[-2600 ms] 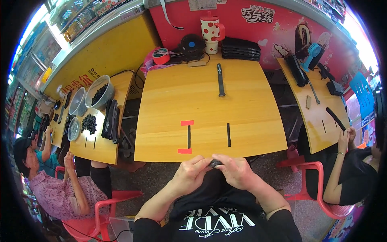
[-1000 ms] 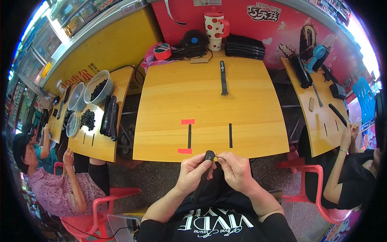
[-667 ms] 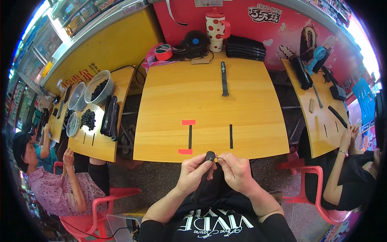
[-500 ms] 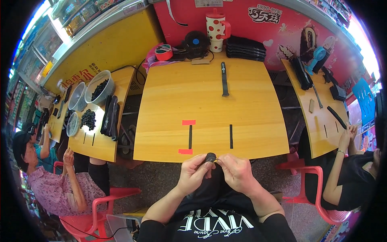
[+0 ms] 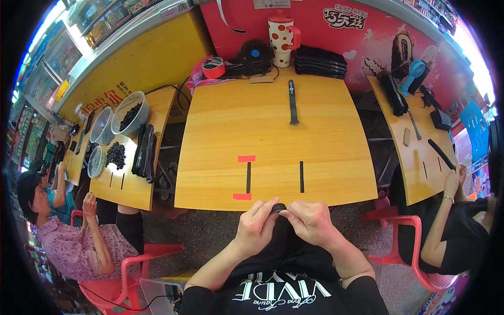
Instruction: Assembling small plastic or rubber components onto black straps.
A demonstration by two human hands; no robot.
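Just past the near edge of the wooden table [image 5: 220,131], my two hands meet over my lap. A small black curved piece [image 5: 278,208] with a ridged surface sits between them; its exact kind is not clear. The thumb and fingers of my left hand [image 5: 254,227] pinch its left end. My right hand [image 5: 311,223] has its fingers curled together on the right end. On the table ahead are two short black strips, one on the left [image 5: 249,177] between pieces of red tape [image 5: 247,158], and one on the right [image 5: 302,177].
A long black tool [image 5: 293,102] lies farther up the table. Along the back stand a red-dotted tumbler [image 5: 281,42], stacked black pouches [image 5: 320,63], a small fan [image 5: 255,54] and a tape roll [image 5: 213,68]. People sit at tables on both sides; clear tubs [image 5: 130,113] are left.
My left hand has shifted slightly right and its fingers now point up. The black piece has turned in my grip, and my fingers cover its ends. The thin yellowish bit near my right fingers no longer shows.
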